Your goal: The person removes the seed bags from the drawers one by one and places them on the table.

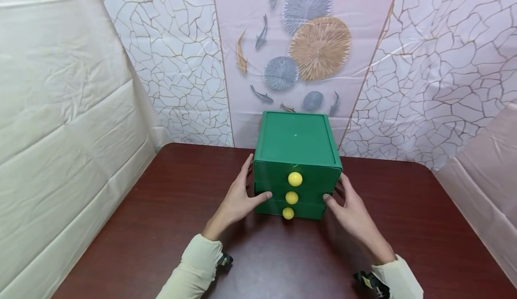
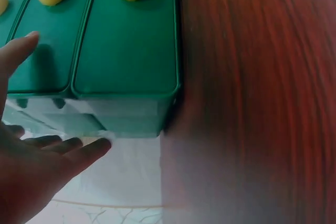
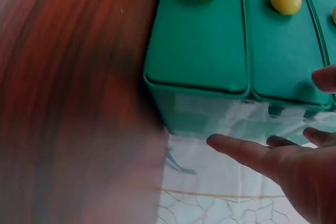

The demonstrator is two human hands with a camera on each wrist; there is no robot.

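Dark-red surface (image 1: 161,227); on it, green three-drawer box (image 1: 298,151), front toward the person, between left hand (image 1: 238,201) and right hand (image 1: 354,213), neither plainly nearer; each grip spread wide at its own side wall, contact unclear; yellow knobs (image 1: 291,197) line the front

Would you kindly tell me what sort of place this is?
Probably a staged indoor work area: a dark reddish tabletop, creased patterned sheeting behind it, and pale cloth draped at the sides.

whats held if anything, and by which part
No grip shows: the left hand and right hand flank the green drawer box; whether they touch it cannot be told.
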